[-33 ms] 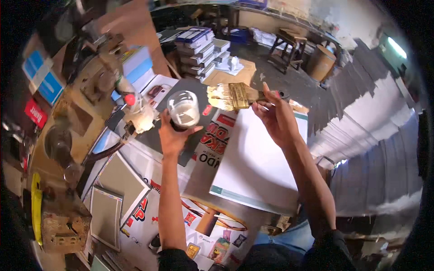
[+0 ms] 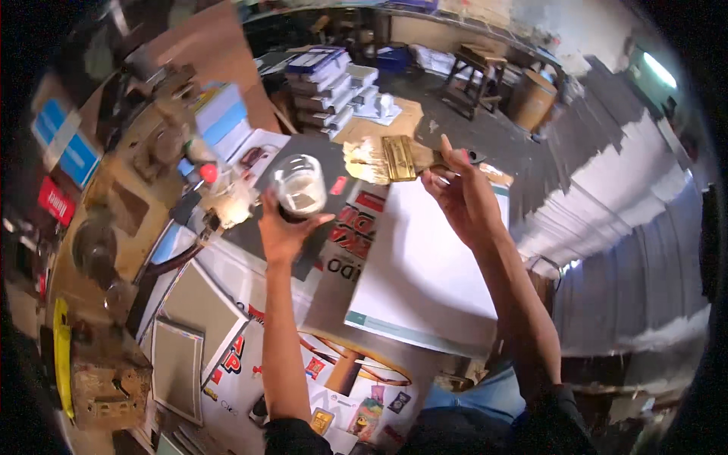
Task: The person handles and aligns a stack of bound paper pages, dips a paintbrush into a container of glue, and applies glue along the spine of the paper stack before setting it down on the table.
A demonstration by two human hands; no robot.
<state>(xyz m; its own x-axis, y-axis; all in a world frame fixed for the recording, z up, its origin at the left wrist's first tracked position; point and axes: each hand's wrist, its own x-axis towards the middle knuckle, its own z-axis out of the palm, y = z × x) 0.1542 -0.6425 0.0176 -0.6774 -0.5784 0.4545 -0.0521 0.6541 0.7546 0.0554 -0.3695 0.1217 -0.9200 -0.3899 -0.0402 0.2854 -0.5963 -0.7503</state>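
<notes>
The left hand point(image 2: 282, 227) is closed around the lower body of a clear glass jar point(image 2: 299, 186), gripping it from beneath so the open mouth faces up; a pale whitish liquid (paint or primer, by the look of it) sits inside. Just to the right of the jar, the right hand point(image 2: 462, 193) pinches the handle of a wide flat paintbrush point(image 2: 390, 159), fingers wrapped about the grip end. The brush's long axis runs roughly level, its pale bristles pointing left toward the jar and stopping just short of the rim, not touching it. Below and right of the jar lies a white board point(image 2: 425, 265) on printed paper sheets point(image 2: 250, 364).
</notes>
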